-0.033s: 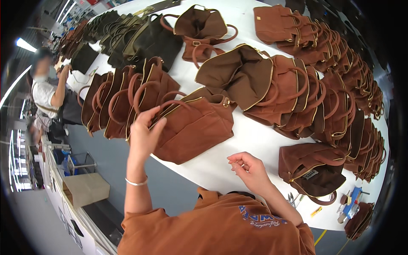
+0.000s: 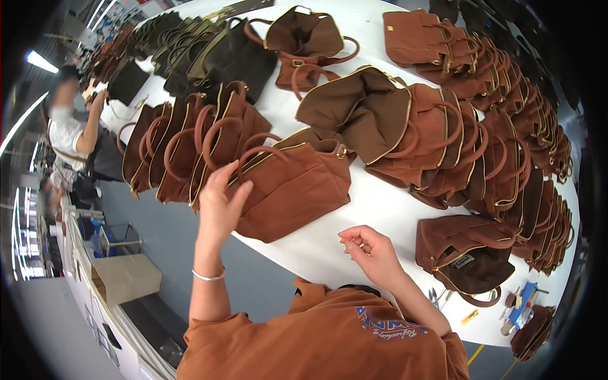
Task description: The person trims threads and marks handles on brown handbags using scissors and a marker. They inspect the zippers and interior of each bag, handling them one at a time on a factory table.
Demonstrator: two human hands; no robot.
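Note:
My left hand is at the near left end of a reddish-brown handbag with a gold zip. Its thumb presses the bag's front and its fingers reach over the top edge, beside the base of a rounded handle. This handbag lies tilted on the white table. My right hand hovers over the table's near edge, apart from any bag. Its fingers are curled toward the thumb; whatever lies between them is too small to make out. Behind the handbag, an open bag shows its dark brown lining.
Brown bags stand packed at left, with dark green bags beyond. More brown bags line the right side. An unzipped bag lies near right, by a blue tool and yellow cutter. A person stands far left.
The view has shifted very slightly. Both hands keep the same places relative to the bags.

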